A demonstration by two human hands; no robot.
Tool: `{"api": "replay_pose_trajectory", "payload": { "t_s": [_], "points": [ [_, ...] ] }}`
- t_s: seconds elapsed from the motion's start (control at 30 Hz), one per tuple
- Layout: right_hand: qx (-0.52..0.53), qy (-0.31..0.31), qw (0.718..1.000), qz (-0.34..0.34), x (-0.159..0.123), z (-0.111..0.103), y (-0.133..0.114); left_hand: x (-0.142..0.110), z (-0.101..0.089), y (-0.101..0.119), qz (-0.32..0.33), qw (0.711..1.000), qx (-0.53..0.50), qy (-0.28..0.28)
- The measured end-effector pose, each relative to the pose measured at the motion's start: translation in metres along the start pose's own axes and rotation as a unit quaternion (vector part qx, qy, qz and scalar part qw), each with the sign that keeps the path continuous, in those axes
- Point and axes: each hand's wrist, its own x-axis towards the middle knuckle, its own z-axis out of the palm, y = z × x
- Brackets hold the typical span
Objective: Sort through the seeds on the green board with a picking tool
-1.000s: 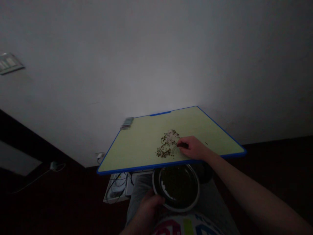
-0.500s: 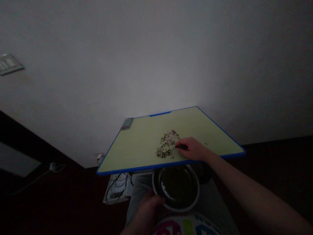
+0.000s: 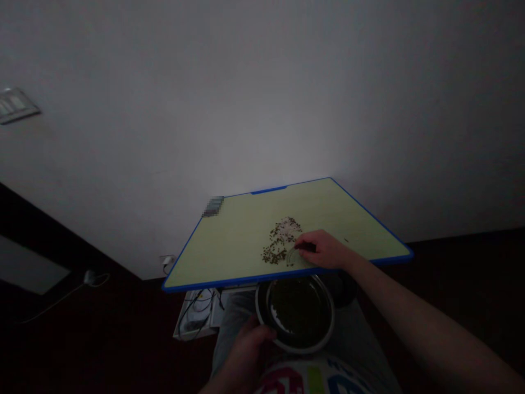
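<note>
My right hand [image 3: 320, 249] rests low over the near part of the board, its fingers closed around the dark handle of a small tool [image 3: 291, 254] with a thin curved, see-through end. The dim light hides the tool's exact kind. Just left of that end lie scattered small dark-green grains [image 3: 274, 254], with a patch of whitish grains [image 3: 286, 227] beyond them. Below the board's near edge, my left hand [image 3: 255, 342] grips the rim of a round metal bowl [image 3: 296, 348], thumb over the edge. Dark-green contents cover the bowl's bottom.
The pale yellow-green folding table [image 3: 229, 241] has a blue border and stands against a grey wall [image 3: 262, 109]. A white box with cables [image 3: 197, 317] sits beneath it at left. A plug [image 3: 167, 262] is in the wall socket. One tiny dark piece [image 3: 346, 240] lies right of my hand.
Almost nothing differs. Both hands keep their holds, and the grains lie much as before; the whole view has shifted very slightly.
</note>
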Motion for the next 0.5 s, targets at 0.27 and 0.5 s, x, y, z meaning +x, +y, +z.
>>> {"api": "replay_pose_trajectory", "payload": {
  "t_s": [0.27,0.5],
  "points": [
    [0.005,-0.025,1.000,-0.011,-0.0007,-0.0011,-0.0019,-0.0018,0.0035,0.0026,-0.007,0.999,0.020,0.024],
    [0.009,-0.066,0.997,-0.030,-0.0038,-0.0034,-0.0012,-0.0001,0.0027,0.0024,-0.003,1.000,0.010,-0.009]
  ]
}}
